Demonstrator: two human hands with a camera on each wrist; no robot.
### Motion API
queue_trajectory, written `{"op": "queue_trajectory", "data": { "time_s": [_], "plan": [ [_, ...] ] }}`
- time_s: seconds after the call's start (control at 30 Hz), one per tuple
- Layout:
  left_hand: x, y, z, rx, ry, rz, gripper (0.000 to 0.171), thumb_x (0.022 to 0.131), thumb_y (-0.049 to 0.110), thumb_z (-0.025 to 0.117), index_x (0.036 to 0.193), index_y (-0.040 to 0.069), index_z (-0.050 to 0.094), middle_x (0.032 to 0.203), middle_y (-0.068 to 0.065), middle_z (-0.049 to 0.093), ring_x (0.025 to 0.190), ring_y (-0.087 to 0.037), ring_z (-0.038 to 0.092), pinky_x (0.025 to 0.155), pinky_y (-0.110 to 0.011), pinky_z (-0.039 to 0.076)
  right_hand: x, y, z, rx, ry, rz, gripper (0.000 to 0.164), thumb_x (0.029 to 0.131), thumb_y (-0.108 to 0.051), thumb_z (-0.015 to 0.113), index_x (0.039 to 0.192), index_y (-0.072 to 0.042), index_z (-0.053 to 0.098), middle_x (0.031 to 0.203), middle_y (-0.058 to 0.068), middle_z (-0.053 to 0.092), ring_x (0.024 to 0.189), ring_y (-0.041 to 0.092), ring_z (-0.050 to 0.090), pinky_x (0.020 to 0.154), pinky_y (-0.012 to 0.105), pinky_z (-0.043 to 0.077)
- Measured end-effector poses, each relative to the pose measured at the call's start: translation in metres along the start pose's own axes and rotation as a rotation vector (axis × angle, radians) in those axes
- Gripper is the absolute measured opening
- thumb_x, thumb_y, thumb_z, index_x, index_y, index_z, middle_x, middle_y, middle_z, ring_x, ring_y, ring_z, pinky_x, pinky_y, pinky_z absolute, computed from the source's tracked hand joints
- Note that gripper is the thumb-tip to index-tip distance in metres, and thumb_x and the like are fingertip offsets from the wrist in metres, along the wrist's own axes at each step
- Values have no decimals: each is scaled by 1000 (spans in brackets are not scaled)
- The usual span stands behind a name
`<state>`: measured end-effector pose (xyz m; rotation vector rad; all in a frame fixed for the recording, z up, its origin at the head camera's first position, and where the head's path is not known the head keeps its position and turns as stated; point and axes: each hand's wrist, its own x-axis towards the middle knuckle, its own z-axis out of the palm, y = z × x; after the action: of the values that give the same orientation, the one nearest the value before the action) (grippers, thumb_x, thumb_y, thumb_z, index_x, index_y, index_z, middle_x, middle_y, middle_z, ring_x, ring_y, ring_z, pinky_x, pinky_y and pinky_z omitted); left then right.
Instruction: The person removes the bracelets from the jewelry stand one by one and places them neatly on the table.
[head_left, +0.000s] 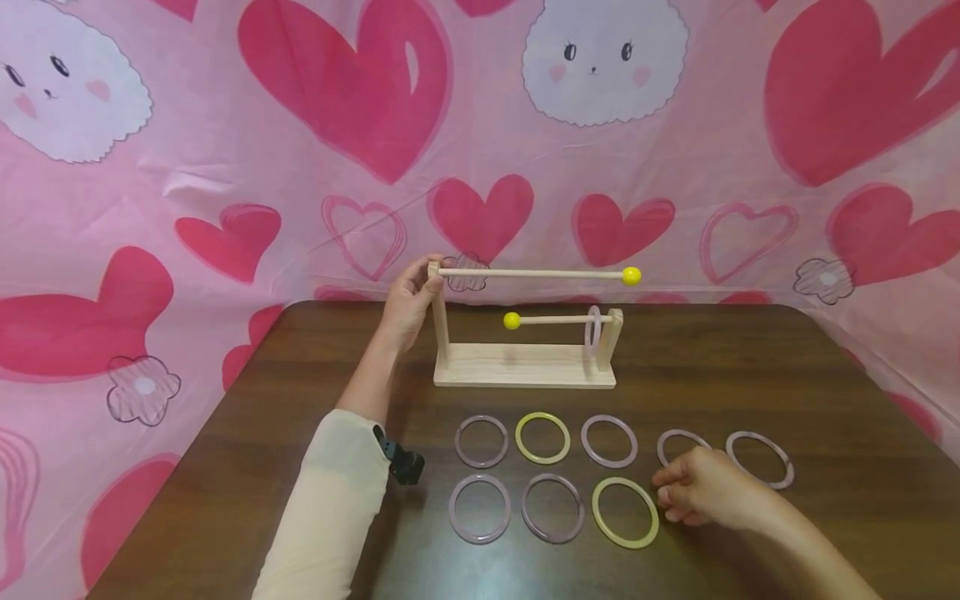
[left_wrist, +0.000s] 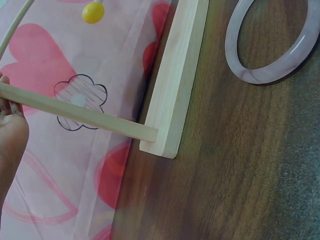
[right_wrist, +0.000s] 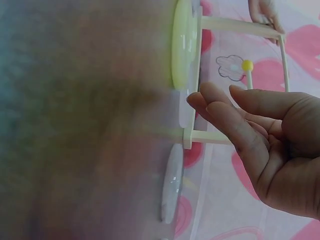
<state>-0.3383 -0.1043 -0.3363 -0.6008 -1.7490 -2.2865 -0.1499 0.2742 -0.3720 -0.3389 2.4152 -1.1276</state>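
Note:
My left hand (head_left: 408, 307) grips the top of the tall post of a wooden stand (head_left: 525, 367), thumb in front and fingers behind. The stand has two horizontal rods with yellow ball ends; a pale purple ring (head_left: 588, 337) hangs on the lower rod near its short post. My right hand (head_left: 708, 492) is over the table at the right, palm sideways, fingers loosely bent and holding nothing. It partly covers a purple ring (head_left: 678, 432) behind it. A yellow-green ring (head_left: 596, 507) lies just left of its fingertips, and another purple ring (head_left: 787, 477) lies to its right.
Several more rings lie in two rows in front of the stand, among them a yellow one (head_left: 540, 415) and purple ones. They rest on a dark wooden table (head_left: 300, 483). A pink cloth (head_left: 495, 150) with hearts hangs behind the table.

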Motion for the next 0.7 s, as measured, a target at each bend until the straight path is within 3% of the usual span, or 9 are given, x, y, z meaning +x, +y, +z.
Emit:
{"op": "queue_trajectory", "data": {
  "time_s": [0.1,0.2,0.3,0.43,0.57,0.7],
  "plan": [
    [0,1,-1,-11,3,2,32,82,16,61,112,5,58,122,-21,54,104,-12,52,95,-29,37,3,-5,-2,-6,14,-15,27,84,-1,62,102,19,58,86,16,67,67,20,64,56,29,54],
    [-1,1,-2,-17,-2,12,30,78,21,63,108,14,60,114,-11,60,103,-12,52,93,-28,38,8,-12,-4,-20,48,-37,25,85,0,61,102,18,59,86,15,67,67,20,65,56,27,54],
    [0,1,-3,-19,-3,17,32,77,23,64,108,14,60,110,-4,62,102,-12,53,91,-27,39,16,-21,-4,-36,111,-48,26,85,-1,61,104,17,59,85,16,67,67,19,65,57,27,54],
    [0,-1,-3,-6,4,15,36,81,18,62,113,3,57,120,-19,56,103,-11,52,91,-27,39,29,-32,-7,-63,201,-73,26,87,-2,61,105,17,59,83,18,68,68,19,66,57,26,54],
    [1,-1,-1,7,8,10,39,86,10,58,120,-7,49,126,-29,47,103,-11,52,91,-26,39,44,-40,-12,0,219,-114,29,89,-3,58,109,19,56,90,23,67,72,22,67,61,29,54],
    [0,0,-1,-10,5,9,33,82,17,62,112,4,59,122,-22,53,102,-11,52,89,-26,40,54,-47,-18,79,216,-134,32,91,-4,56,113,20,53,95,24,65,79,28,67,66,33,54]
  ]
}}
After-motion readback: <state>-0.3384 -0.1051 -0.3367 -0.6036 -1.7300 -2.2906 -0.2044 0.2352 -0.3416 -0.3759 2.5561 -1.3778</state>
